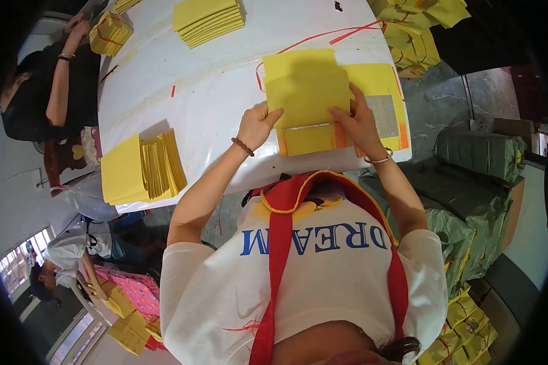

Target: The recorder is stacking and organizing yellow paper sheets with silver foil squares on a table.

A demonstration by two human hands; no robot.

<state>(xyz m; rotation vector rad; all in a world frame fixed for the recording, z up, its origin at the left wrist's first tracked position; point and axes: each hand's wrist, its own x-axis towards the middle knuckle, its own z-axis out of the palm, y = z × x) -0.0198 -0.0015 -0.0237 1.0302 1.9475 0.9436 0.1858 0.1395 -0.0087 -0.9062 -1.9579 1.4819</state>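
Note:
Between my hands is a yellow paper sheet, possibly several layers thick. My left hand pinches its lower left corner with the thumb on top. At the lower right edge my right hand grips it the same way, thumb over the paper. Below the sheet's near edge lies another yellow piece with orange strips, partly covered. Beside my right hand rests a larger yellow sheet with a grey rectangle on it. The undersides of the held paper are hidden.
A fanned yellow paper stack lies at the white table's near left corner. Farther off are another stack, a tied bundle and red ribbon. Wrapped green bales stand right. Two other people work at left.

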